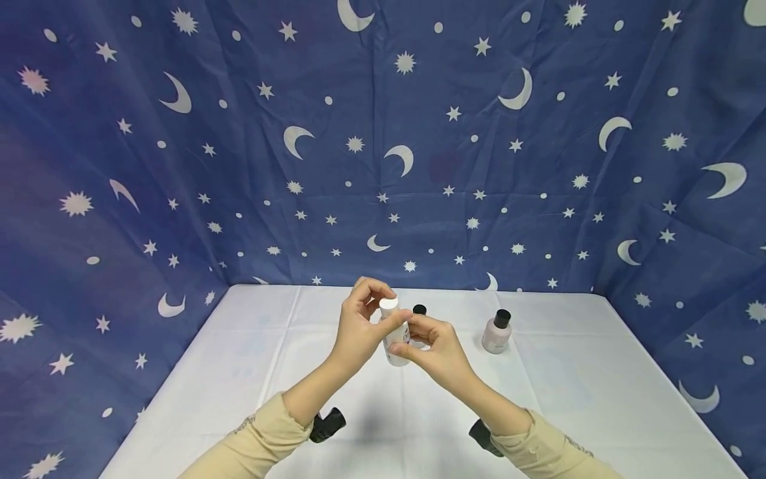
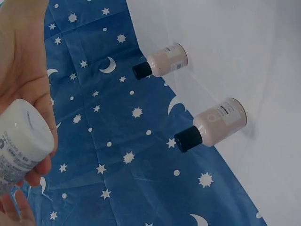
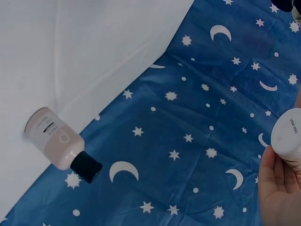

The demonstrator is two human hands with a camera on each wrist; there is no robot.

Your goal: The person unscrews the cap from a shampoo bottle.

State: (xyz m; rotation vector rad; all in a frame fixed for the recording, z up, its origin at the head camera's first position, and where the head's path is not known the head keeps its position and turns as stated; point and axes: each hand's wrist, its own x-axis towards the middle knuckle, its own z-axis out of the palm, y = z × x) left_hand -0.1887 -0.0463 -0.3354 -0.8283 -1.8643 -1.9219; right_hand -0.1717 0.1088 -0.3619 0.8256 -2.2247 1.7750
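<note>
A small white bottle point(image 1: 393, 338) with a white cap and dark print is held up, slightly tilted, above the table between both hands. Around its cap and upper part curl the fingers of my left hand point(image 1: 354, 332), thumb across the front. My right hand point(image 1: 441, 349) grips the lower body from the right side, between thumb and fingers. In the left wrist view, the white bottle's point(image 2: 21, 141) base and small print show at the left edge. The right wrist view catches its round end point(image 3: 288, 134) beside my right fingers point(image 3: 275, 174).
On the white table point(image 1: 574, 399) stands a pale pink bottle point(image 1: 496, 338) with a black cap, to the right. A second black-capped bottle point(image 1: 419, 310) is partly hidden behind my right hand. A blue curtain point(image 1: 443, 159) with moons and stars surrounds the table's back and sides.
</note>
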